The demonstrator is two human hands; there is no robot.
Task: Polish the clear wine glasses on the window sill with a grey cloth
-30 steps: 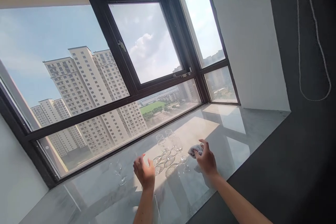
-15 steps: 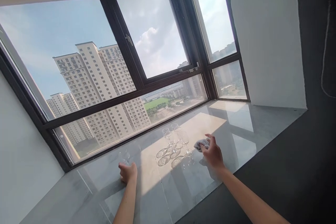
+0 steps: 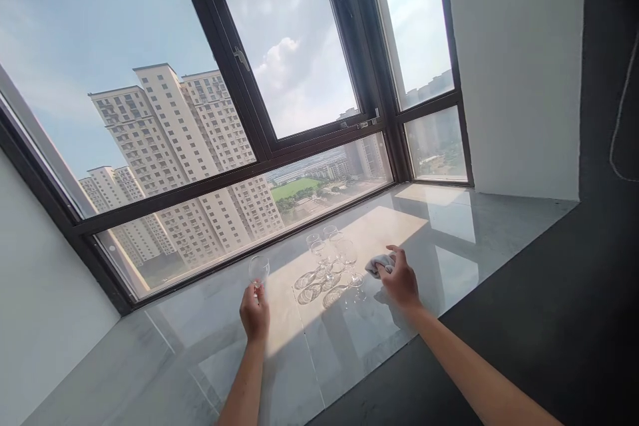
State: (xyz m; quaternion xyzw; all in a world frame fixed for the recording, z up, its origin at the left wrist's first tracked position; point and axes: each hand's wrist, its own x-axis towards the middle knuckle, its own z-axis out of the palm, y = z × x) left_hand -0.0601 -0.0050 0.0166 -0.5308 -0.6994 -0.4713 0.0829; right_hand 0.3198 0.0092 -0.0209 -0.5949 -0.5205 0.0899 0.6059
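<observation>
My left hand (image 3: 254,313) is closed round the stem of a clear wine glass (image 3: 258,270), held upright above the marble window ledge (image 3: 449,239). My right hand (image 3: 399,283) grips a small grey cloth (image 3: 378,263) that rests on the ledge. Between the two hands stand several empty wine glasses (image 3: 332,253) in a tight group, throwing bright shadows on the stone.
A large dark-framed window (image 3: 259,153) runs along the back of the ledge, with tower blocks outside. A white wall (image 3: 514,73) closes the right end. A dark surface (image 3: 499,346) borders the ledge's near edge. A bead cord (image 3: 622,120) hangs at the far right.
My left hand went left to a lone glass on the ledge, closed on it and lifted it up. My right hand stayed on the cloth. The view has shifted slightly.
</observation>
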